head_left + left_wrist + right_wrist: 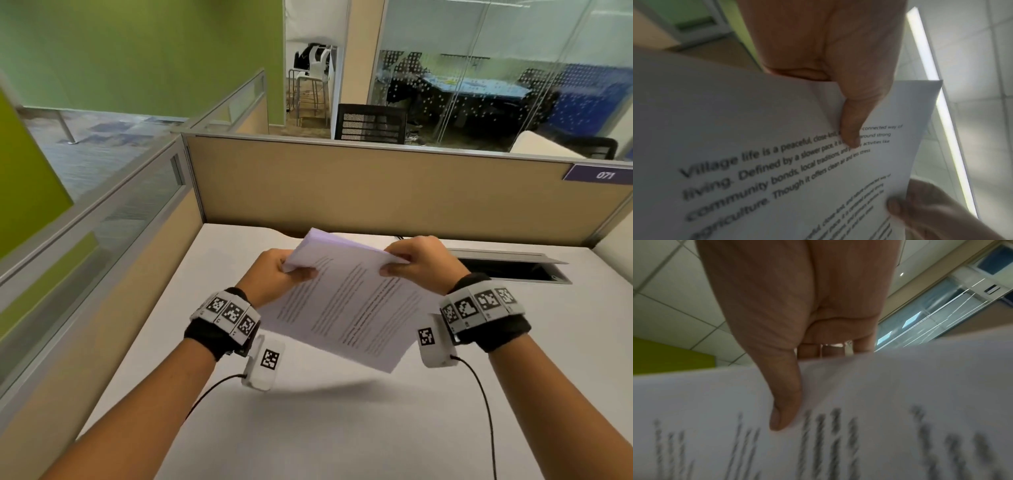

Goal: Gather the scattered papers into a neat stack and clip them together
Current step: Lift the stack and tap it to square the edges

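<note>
A stack of white printed papers is held in the air above the white desk, tilted toward me. My left hand grips its far left corner, thumb on the printed face. My right hand pinches the far right part of the top edge, thumb on top. In the left wrist view the left hand's thumb presses on the papers, and the right hand holds the lower edge. In the right wrist view the right hand's thumb lies on the blurred papers. No clip is visible.
A tan cubicle partition closes off the desk's far side and another runs along the left. An open cable slot sits in the desk at the right, just behind my right hand. A black chair stands beyond the partition.
</note>
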